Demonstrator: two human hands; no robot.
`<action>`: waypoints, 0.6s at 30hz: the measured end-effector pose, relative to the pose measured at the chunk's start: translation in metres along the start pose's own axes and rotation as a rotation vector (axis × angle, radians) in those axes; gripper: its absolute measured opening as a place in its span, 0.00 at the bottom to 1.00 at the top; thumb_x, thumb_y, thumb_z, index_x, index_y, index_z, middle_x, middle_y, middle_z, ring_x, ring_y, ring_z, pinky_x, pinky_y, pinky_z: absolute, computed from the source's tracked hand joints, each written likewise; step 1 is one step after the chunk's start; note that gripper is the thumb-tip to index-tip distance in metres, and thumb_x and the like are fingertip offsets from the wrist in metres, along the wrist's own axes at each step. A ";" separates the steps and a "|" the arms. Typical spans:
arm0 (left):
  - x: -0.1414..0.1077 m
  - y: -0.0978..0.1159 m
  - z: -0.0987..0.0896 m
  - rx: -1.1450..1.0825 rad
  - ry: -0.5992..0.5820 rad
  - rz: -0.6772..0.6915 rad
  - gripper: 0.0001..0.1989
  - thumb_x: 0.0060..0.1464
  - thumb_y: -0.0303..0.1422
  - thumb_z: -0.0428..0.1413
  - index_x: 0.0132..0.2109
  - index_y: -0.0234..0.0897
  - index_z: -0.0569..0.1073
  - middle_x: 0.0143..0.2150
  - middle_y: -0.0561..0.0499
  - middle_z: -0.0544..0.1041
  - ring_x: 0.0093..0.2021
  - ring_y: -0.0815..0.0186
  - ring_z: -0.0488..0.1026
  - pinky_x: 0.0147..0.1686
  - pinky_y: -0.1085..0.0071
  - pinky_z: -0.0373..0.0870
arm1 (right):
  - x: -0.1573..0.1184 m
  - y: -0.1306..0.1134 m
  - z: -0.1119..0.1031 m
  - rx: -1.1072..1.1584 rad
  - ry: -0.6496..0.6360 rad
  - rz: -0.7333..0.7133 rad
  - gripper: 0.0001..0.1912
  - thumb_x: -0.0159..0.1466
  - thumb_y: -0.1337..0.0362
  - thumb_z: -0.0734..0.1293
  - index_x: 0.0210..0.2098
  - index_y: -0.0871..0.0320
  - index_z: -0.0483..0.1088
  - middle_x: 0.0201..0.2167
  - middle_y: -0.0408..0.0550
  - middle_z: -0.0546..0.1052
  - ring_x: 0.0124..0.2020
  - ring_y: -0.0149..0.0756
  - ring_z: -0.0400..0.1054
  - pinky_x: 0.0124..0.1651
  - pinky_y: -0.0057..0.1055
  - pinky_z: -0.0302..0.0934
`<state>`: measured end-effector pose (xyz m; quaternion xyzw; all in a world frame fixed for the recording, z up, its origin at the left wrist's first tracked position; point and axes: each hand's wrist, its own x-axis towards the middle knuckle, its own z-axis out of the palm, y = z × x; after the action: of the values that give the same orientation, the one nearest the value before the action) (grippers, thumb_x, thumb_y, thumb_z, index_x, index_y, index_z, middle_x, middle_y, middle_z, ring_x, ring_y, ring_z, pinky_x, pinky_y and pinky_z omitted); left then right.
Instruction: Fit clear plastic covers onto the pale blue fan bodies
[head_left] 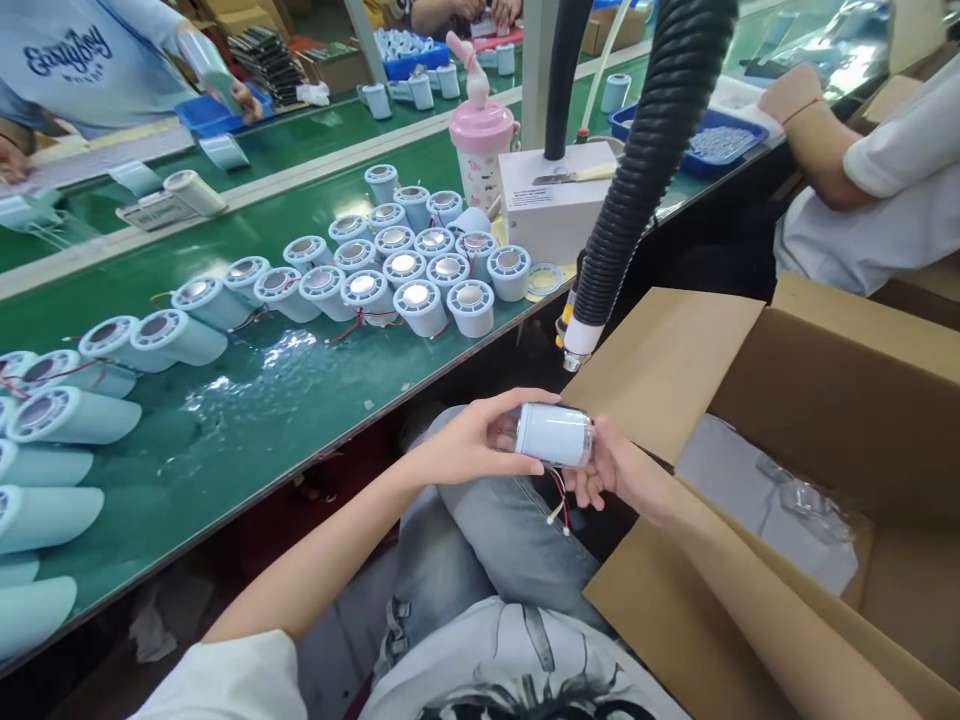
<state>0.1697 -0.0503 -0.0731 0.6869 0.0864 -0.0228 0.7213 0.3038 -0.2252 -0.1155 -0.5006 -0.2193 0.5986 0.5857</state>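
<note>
Pale-blue plastic forms the cylinder [555,434] held sideways above the lap [495,535], apart from the counter [255,460]. The left hand [480,432] grips one end between thumb and fingers, while the right hand [626,468] steadies the clear end, its fingers part-curled; this two-ended hold probably keeps it level and lets the thin wires [557,490] hang free. Similar cylinders [405,268] stand crowded, round ends up, likely to save room. An open carton [847,370] sits beside the right arm [720,555], perhaps for easy reach. Lettering [66,52] on a co-worker's shirt [82,95] seems to read "EasyBoy"; print on the white box [529,195] beside the pink bottle [484,130] is too small to read.
</note>
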 end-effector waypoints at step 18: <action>-0.043 -0.001 0.016 -0.158 -0.042 -0.012 0.40 0.48 0.27 0.66 0.66 0.46 0.62 0.60 0.43 0.73 0.55 0.57 0.74 0.56 0.59 0.71 | -0.038 -0.010 0.017 -0.241 0.050 -0.220 0.23 0.55 0.67 0.76 0.49 0.44 0.76 0.44 0.42 0.79 0.41 0.39 0.75 0.42 0.32 0.73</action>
<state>0.1284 -0.0703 -0.0668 0.6268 0.0769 -0.0346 0.7746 0.2873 -0.2524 -0.0877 -0.5549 -0.3284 0.4875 0.5887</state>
